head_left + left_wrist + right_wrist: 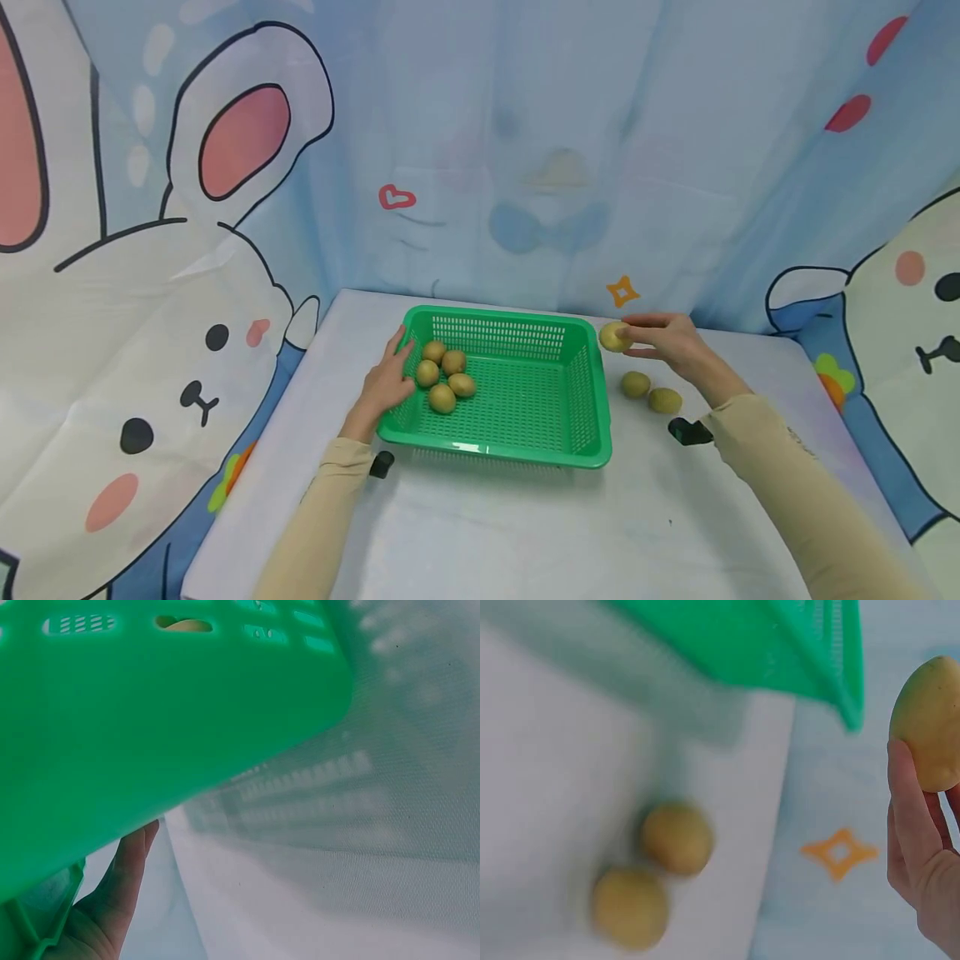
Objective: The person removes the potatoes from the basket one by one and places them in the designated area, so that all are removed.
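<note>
A green plastic basket point(517, 400) with perforated walls stands in the middle, several potatoes point(442, 398) at its left end. My left hand point(385, 385) holds the basket's left rim; in the left wrist view its extended fingers point(129, 877) show beyond the green wall point(165, 720). Just beyond the basket's right rim, my right hand point(667, 340) pinches a yellowish potato point(614, 337) between thumb and fingertips, up off the table. That potato point(930, 724) appears large in the right wrist view. Two more potatoes point(635, 384) lie on the table below the right hand.
A white cloth covers the table point(525, 533). Behind it hangs a blue curtain point(465, 167) printed with cartoon figures, reaching round both sides. Black wrist devices point(688, 432) show at both sleeves.
</note>
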The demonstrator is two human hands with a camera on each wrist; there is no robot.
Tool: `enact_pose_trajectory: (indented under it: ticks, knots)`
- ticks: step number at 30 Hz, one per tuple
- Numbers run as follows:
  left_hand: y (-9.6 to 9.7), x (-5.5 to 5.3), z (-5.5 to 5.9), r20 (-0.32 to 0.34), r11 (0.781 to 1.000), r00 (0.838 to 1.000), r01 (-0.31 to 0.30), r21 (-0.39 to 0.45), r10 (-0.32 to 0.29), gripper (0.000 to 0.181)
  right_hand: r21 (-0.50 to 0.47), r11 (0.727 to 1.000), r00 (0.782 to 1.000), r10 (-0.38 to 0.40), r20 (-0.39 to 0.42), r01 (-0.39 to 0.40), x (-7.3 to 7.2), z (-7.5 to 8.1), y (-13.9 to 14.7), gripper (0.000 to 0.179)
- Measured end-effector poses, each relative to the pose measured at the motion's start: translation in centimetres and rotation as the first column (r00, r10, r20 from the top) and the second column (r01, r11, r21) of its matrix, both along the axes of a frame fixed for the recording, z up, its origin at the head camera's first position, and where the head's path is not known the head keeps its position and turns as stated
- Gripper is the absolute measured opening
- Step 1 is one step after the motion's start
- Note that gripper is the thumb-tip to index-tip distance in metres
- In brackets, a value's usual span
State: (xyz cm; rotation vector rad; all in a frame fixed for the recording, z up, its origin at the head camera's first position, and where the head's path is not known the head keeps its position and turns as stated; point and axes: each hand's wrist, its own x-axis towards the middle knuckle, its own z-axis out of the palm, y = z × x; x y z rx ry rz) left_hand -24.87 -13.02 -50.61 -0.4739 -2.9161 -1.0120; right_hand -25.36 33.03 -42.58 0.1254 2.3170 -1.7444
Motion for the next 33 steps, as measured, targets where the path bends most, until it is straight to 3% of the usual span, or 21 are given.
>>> enact_pose_trajectory:
  ticks: [11,17,24,33]
  knots:
    - [-0.3,0.0,-0.2,0.033,1.0,0.999,-0.007,-0.014,0.007,0.079,0.072,0.989,0.99,-0.133,0.04,0.13,2.1,-4.3,8.4,0.078]
    - [-0.5,-0.3,-0.3,0.037,1.0,0.999,-0.013,-0.015,0.014,0.08,0.143,0.964,0.961,-0.243,0.129,0.224,3.0,-6.7,11.3,0.082]
    - [-0.3,-0.3,-0.4,0.037,1.0,0.999,-0.009,-0.014,0.01,0.081,0.154,0.953,0.942,-0.287,0.175,0.261,3.8,-9.1,12.9,0.078]
    - [0.0,-0.2,-0.2,0.016,1.0,1.0,-0.006,-0.001,0.006,0.079,0.14,0.945,0.931,-0.318,0.178,0.296,4.3,-10.1,13.2,0.074]
